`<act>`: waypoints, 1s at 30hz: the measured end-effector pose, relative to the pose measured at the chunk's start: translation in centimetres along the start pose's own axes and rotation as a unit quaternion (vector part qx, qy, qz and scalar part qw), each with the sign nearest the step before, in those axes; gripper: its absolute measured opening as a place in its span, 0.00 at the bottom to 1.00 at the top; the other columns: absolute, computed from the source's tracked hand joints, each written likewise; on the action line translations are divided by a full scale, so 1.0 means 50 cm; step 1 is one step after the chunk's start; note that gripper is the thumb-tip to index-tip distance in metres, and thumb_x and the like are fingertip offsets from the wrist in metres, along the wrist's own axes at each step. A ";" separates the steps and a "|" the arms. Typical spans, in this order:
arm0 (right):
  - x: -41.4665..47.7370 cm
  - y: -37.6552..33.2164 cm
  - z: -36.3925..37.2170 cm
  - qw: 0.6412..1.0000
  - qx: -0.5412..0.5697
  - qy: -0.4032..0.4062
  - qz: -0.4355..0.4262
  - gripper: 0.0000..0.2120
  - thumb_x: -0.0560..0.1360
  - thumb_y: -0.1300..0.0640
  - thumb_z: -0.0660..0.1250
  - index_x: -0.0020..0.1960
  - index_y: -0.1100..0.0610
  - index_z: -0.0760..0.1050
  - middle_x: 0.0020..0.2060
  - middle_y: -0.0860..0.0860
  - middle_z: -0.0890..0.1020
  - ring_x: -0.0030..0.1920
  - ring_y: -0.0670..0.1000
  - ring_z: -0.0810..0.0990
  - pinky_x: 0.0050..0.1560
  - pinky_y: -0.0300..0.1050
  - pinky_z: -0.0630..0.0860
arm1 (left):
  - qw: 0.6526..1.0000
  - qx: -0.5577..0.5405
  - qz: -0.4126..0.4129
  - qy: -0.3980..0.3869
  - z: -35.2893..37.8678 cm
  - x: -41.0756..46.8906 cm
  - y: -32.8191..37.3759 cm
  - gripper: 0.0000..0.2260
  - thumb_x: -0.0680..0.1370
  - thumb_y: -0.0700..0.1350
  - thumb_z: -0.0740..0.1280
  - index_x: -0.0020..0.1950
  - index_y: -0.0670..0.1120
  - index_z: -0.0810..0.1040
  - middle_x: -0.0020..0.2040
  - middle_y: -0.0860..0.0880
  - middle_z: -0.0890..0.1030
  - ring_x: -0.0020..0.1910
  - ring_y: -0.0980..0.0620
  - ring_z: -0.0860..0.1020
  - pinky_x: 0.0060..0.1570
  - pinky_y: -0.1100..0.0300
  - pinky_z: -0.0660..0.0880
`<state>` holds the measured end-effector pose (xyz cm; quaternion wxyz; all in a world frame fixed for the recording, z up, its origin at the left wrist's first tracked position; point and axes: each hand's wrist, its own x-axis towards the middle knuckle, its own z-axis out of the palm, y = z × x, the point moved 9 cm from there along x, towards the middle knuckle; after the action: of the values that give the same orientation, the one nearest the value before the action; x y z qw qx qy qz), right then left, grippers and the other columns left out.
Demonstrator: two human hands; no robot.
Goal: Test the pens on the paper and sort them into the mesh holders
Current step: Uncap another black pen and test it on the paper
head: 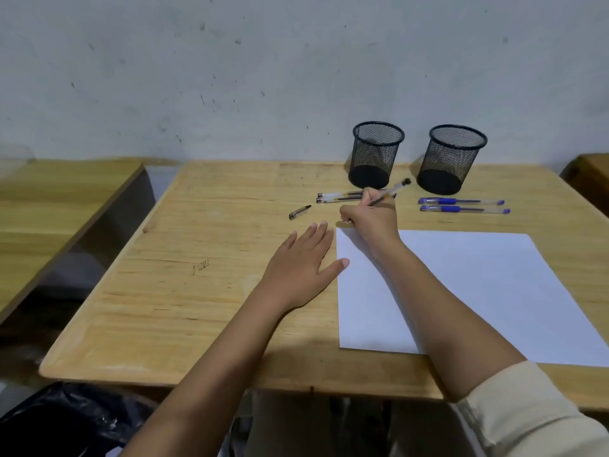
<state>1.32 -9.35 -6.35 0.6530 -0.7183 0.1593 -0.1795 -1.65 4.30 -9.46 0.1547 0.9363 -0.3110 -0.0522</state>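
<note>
My right hand (374, 222) grips a black pen (397, 189) in a writing hold, its tip down at the far left corner of the white paper (478, 285). My left hand (303, 265) lies flat on the table, fingers spread, its thumb touching the paper's left edge. The pen's black cap (299, 212) lies loose to the left. Two more black pens (339, 197) rest behind my right hand. Two blue pens (461, 205) lie side by side to the right. Both black mesh holders, one on the left (376, 155) and one on the right (450, 159), stand upright by the wall with nothing visible inside.
The wooden table (197, 291) stands against a grey wall. A second wooden table (49, 206) lies to the left across a gap. A black plastic bag (66, 420) sits on the floor at lower left. Another wooden piece (590, 173) shows at the far right.
</note>
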 end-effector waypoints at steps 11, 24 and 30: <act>0.005 -0.004 0.020 0.998 -0.035 -0.019 -0.049 0.23 0.61 0.73 0.65 0.27 0.54 0.54 0.25 0.51 0.56 0.26 0.45 0.56 0.28 0.37 0.58 | 1.000 0.021 -0.004 -0.008 0.007 0.002 -0.004 0.29 0.79 0.61 0.46 0.77 0.51 0.44 0.78 0.54 0.43 0.76 0.56 0.40 0.74 0.56 0.40; -0.003 -0.010 0.028 0.998 -0.033 -0.044 -0.044 0.22 0.62 0.75 0.63 0.28 0.55 0.54 0.27 0.50 0.56 0.22 0.43 0.56 0.22 0.31 0.56 | 1.000 0.018 -0.007 -0.007 -0.001 -0.001 0.002 0.29 0.80 0.61 0.46 0.77 0.51 0.44 0.78 0.54 0.44 0.76 0.56 0.41 0.74 0.56 0.40; 0.003 -0.008 0.014 0.997 -0.043 -0.016 -0.061 0.22 0.62 0.73 0.64 0.28 0.55 0.54 0.27 0.51 0.56 0.24 0.44 0.54 0.23 0.32 0.54 | 1.000 0.016 -0.008 -0.004 0.001 -0.001 0.000 0.29 0.80 0.61 0.46 0.77 0.51 0.44 0.78 0.54 0.44 0.76 0.56 0.41 0.74 0.57 0.40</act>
<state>1.77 -8.78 -6.00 0.6119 -0.7567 0.1124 -0.2008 -1.69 4.32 -9.50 0.1378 0.9409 -0.3052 -0.0516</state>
